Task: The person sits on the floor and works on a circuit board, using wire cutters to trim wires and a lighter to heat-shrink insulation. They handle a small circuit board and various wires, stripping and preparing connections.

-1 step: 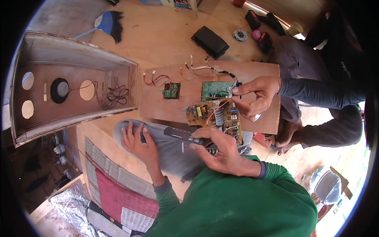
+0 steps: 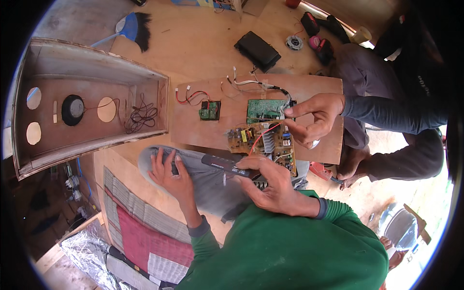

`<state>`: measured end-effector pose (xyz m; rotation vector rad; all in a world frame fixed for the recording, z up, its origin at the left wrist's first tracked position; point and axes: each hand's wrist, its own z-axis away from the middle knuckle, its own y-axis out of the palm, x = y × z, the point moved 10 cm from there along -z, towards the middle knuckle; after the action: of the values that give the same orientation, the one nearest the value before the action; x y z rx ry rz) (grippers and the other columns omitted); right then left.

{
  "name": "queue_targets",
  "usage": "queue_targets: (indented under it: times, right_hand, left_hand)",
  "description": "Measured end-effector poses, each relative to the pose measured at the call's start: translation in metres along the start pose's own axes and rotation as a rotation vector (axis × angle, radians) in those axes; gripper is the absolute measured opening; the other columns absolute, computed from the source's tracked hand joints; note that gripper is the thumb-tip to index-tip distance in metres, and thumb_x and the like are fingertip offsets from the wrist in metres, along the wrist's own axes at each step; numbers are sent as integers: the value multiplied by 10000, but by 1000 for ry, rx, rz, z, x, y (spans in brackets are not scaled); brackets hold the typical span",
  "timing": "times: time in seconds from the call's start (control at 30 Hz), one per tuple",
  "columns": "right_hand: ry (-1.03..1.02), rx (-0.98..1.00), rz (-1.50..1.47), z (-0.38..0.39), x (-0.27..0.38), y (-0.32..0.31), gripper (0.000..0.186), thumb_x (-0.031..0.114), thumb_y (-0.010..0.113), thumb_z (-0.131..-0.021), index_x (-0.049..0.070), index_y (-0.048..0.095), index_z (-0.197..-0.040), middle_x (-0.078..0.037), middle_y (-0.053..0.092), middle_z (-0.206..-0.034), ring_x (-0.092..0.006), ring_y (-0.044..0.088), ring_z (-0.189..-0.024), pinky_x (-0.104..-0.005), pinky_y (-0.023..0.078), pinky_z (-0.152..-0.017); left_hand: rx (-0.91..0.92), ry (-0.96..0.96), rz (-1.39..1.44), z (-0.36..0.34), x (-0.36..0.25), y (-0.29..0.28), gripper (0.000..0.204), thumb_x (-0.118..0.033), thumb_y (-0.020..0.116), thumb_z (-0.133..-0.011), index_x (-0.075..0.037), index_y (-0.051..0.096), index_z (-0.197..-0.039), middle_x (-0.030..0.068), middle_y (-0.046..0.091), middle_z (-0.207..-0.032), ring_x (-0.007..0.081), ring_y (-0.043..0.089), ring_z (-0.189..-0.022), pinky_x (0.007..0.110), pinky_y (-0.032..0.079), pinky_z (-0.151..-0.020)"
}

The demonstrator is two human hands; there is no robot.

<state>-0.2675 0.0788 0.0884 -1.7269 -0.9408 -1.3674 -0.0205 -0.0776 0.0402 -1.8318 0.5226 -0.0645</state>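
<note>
My right hand (image 2: 273, 186) pinches a slim black panel module (image 2: 220, 163) by its right end, between thumb and fingers. A red wire runs up from beside it to a brown circuit board (image 2: 244, 137) with heatsinks and many components. My left hand (image 2: 171, 174) rests with fingers spread on the grey trouser leg (image 2: 203, 188), left of the module; a small dark patch shows between its fingers. A co-worker's hand (image 2: 316, 118) pinches near the red wire's far end and the cables by a green circuit board (image 2: 261, 110). What its fingertips hold is too small to tell.
A wooden panel (image 2: 183, 130) lies under the boards, with a small green board (image 2: 209, 111) on it. An open wooden box (image 2: 48, 166) with a round speaker (image 2: 73, 110) stands left. Beyond are a black case (image 2: 257, 50), a round part (image 2: 294, 43) and a blue brush (image 2: 129, 29).
The black module has shifted very slightly in my right hand, and the red wire's curve has moved a little. Both my hands and the co-worker's hand stay in place.
</note>
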Motion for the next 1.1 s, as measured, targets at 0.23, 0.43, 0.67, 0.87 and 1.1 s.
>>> queue_targets:
  times: [0.23, 0.43, 0.67, 0.87, 1.1]
  right_hand:
    - [-194, -34, 191, -3, 16, -4, 341, 1, 833, -828, -16, 693, -1140, -191, 728, -1094, -333, 751, -929, -393, 627, -759]
    - [-323, -56, 258, 1, 25, 1, 406, -52, 854, -764, -1, 695, -1133, -198, 727, -1100, -339, 754, -924, -391, 620, -764]
    - [-383, -37, 282, 3, 26, 1, 408, -65, 832, -762, -4, 698, -1142, -200, 729, -1116, -355, 762, -948, -406, 636, -771]
    - [-301, -56, 175, 4, 21, -7, 533, -61, 827, -846, -35, 572, -1314, -256, 729, -1150, -364, 751, -1013, -415, 610, -852]
    - [-257, -23, 239, 0, 18, -8, 466, -38, 842, -832, -61, 628, -1244, -243, 735, -1156, -392, 747, -1012, -436, 610, -869]
  left_hand:
    - [150, -264, 691, -4, -6, 11, 270, -263, 671, -1058, -47, 779, -1180, 109, 720, -1309, 225, 652, -1241, 439, 427, -1150]
    - [541, -386, 1424, 20, -75, 24, 516, -377, 701, -1052, 92, 671, -1266, 158, 725, -1142, 256, 708, -1068, 400, 547, -995]
    - [584, -496, 1590, 17, -94, 26, 535, -342, 810, -979, 64, 676, -1301, 118, 762, -1112, 179, 725, -985, 318, 553, -963]
    - [579, -531, 1603, 20, -98, 28, 536, -337, 810, -974, 79, 661, -1278, 140, 760, -1071, 224, 744, -977, 358, 601, -902]
    - [563, -514, 1581, 25, -95, 37, 497, -290, 825, -966, 72, 671, -1269, 121, 750, -1112, 209, 733, -1013, 368, 591, -940]
